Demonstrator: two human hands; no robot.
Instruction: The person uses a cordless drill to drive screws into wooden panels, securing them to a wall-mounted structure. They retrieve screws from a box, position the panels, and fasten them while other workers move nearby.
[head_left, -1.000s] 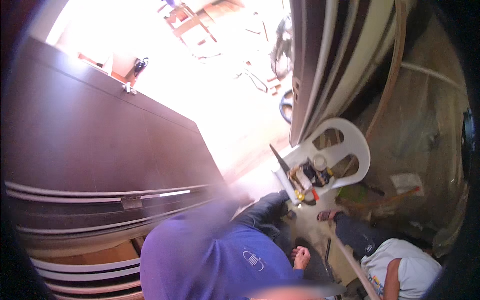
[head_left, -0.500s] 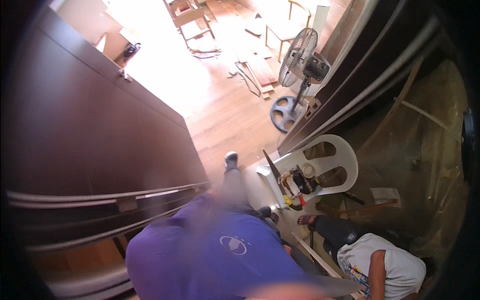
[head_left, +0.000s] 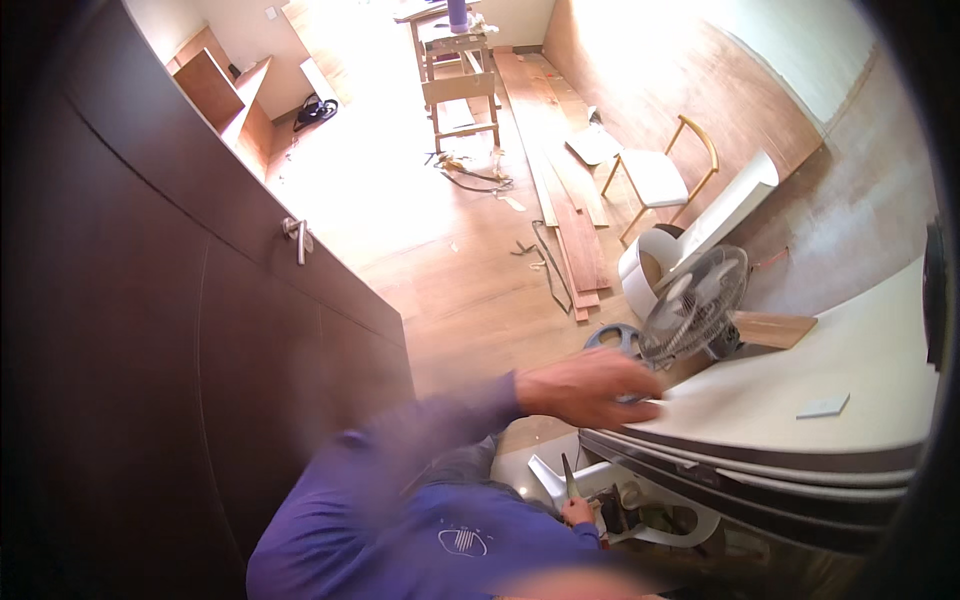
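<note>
My left hand point(head_left: 592, 388) reaches across to the right, beside the near left corner of a stack of white panels point(head_left: 745, 405). Its fingers are curled, and a small greyish thing shows under them, too little to name. Lower down, my right hand point(head_left: 577, 511) is closed at the lower end of a handsaw point(head_left: 570, 478), whose blade points up and away. The saw handle is hidden by the hand. Around this hand is a white plastic chair point(head_left: 697, 528) with dark tools on it, partly covered by the panels.
A dark door point(head_left: 200, 290) with a metal handle point(head_left: 299, 240) stands to my left. A standing fan point(head_left: 695, 305) is beyond the panels. Wooden boards point(head_left: 580, 245), dark strips, a white-seated chair point(head_left: 655, 180) and a wooden work stand point(head_left: 460, 95) are farther off. A small white piece point(head_left: 823, 407) lies on the top panel.
My view has lifted toward the room. My left hand has come into view by the panels, and my right hand now grips the handsaw that lay on the chair. The other person is out of view.
</note>
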